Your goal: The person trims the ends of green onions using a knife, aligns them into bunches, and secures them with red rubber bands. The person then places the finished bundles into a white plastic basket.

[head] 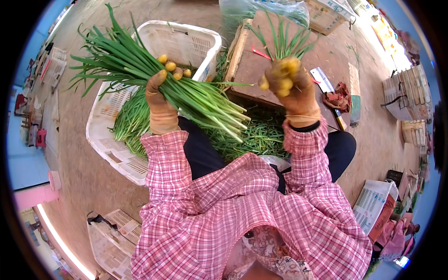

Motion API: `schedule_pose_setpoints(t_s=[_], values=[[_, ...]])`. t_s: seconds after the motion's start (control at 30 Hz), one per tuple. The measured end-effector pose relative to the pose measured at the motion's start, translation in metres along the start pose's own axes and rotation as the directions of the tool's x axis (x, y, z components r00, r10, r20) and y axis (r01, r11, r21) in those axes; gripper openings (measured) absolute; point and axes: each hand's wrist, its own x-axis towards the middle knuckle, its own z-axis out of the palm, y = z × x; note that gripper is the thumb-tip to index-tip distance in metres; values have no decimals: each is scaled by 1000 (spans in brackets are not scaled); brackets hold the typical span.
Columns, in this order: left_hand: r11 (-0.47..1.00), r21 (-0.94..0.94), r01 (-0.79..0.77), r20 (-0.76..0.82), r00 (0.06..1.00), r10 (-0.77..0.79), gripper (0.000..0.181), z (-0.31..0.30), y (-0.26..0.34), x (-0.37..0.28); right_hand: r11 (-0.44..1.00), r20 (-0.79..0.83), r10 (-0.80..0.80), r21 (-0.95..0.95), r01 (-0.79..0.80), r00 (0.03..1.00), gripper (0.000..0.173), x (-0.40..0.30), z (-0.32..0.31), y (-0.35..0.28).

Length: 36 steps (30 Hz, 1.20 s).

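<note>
My left hand (161, 101), in a stained glove with yellow fingertips, grips a thick bunch of long green leaves, probably garlic chives (206, 101). The pale cut ends point right and the leaf tips fan to the upper left. My right hand (292, 85), gloved and motion-blurred, is closed on a smaller bunch of chives (280, 42) above a brown board (248, 75). A white plastic crate (94, 122) with more chives (131, 122) in it stands under and beside my left hand. Loose green trimmings (255, 138) lie between my knees.
A knife (323, 82) and a crumpled red cloth (337, 98) lie at the board's right side. A red strip (260, 53) is near the right-hand bunch. Beyond the board is a clear plastic bag (266, 8) of greens. Stacked crates (406, 91) stand at right; a person (392, 238) sits lower right.
</note>
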Motion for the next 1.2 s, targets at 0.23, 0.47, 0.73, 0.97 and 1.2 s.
schedule_pose_setpoints(t_s=[0.23, 0.47, 0.73, 0.97, 1.2], values=[[985, -151, 87, 161, 985, -62, 39, 5, 2, 3, 446, -38, 97, -892, -77, 995, 34, 28, -4, 44], [990, -138, 6, 10, 1000, -4, 36, 8, 0, 4, 312, -462, 272, -787, -532, 844, 29, -29, -15, 75], [996, 47, -70, -427, 900, 84, 37, 5, 5, 1, -242, -254, -133, -929, -279, 958, 64, -55, 0, 17], [991, 130, 16, -632, 772, 70, 31, 7, -22, 7, 605, -88, 333, -743, -284, 939, 111, -3, 10, 90], [984, 118, 137, -796, 605, 11, 25, 11, -30, 6, 708, -96, 331, -633, -314, 939, 79, -24, 9, 147]])
